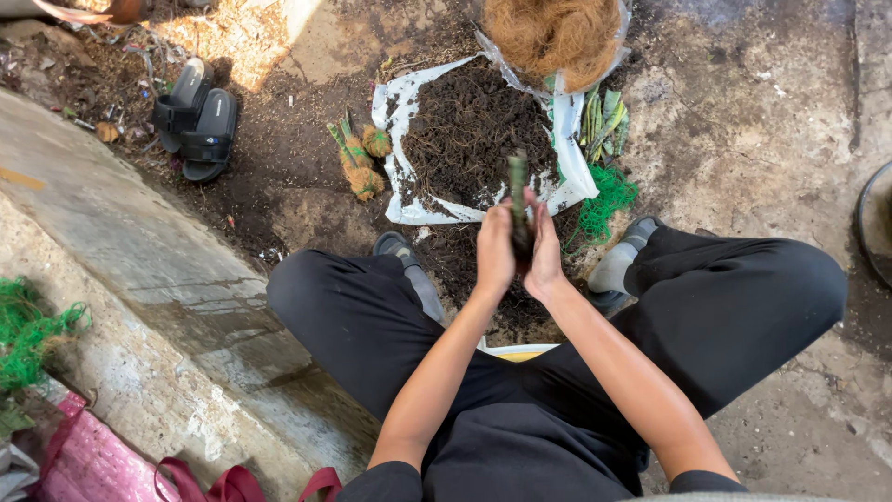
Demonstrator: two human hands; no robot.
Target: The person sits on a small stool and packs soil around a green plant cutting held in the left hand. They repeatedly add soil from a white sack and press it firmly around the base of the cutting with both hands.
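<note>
My left hand and my right hand are pressed together around a dark clump of soil with a green plant cutting sticking up out of it. Both hands hold it above my knees, just in front of a white plastic sheet heaped with dark soil. What lies inside the clump between my palms is hidden.
A mound of brown coconut fibre sits behind the soil. Green cuttings and green netting lie to the right, fibre-wrapped cuttings to the left. Black sandals rest at upper left. A concrete ledge runs along the left.
</note>
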